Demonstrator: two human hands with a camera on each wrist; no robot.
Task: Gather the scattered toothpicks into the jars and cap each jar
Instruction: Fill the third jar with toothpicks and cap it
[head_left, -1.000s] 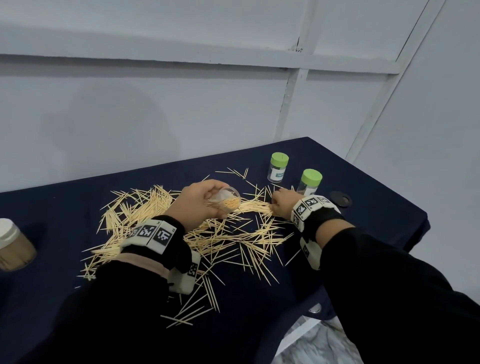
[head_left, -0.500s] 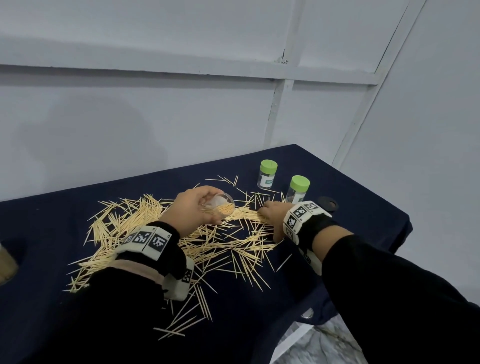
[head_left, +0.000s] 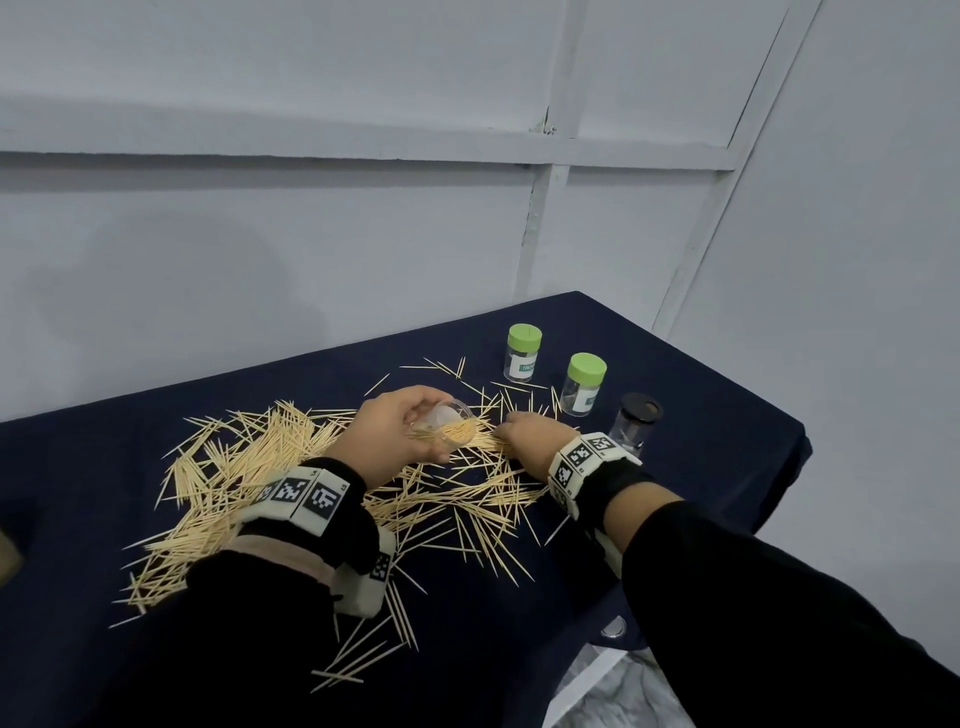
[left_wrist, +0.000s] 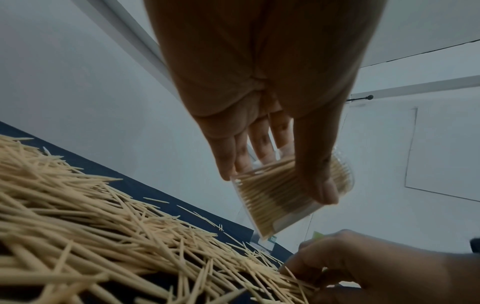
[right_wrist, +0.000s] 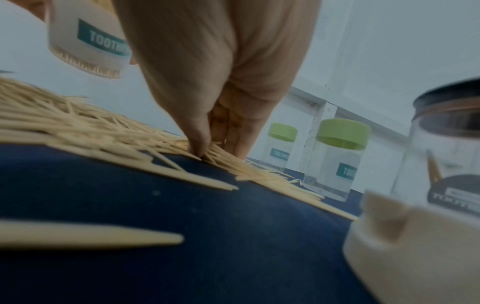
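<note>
Navy tablecloth (head_left: 701, 415): open toothpick jar (head_left: 447, 423) is gripped tilted by left hand (head_left: 400, 431), right hand (head_left: 530, 436) pinching scattered toothpicks (head_left: 249, 467), which probably ought to be lined up first.

Pale toothpicks (head_left: 249, 483) strewn over dark cloth; clear jar (head_left: 447, 423) tilted, part-filled; two green-capped jars (head_left: 586, 383) upright behind

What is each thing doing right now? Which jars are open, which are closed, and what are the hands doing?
Clear jar: uncapped, tilted, partly filled, held by the left hand.
Right hand: pinching toothpicks on the table.
Scattered toothpicks: loose on the blue cloth.
Two green-lidded jars: capped, upright.
Black-lidded jar: lid on, upright.
</note>
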